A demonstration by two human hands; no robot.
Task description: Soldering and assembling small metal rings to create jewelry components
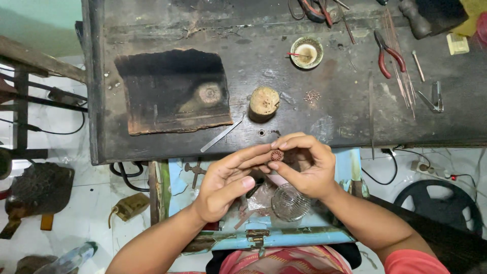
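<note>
You are pinching small round disc (276, 155) between right hand (304, 167) fingertips, above open blue drawer (284, 237), just off table (284, 96). Left hand (225, 182) half-open, fingertips steadying disc. Inspection step, likely; any further handling calling for light grip.

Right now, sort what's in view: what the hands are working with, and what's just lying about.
In hand:
round copper piece, pinched by right hand, backed by left hand

Lying about:
red pliers
wood stump
small bowl
charred board
metal strip
glass lid
</note>
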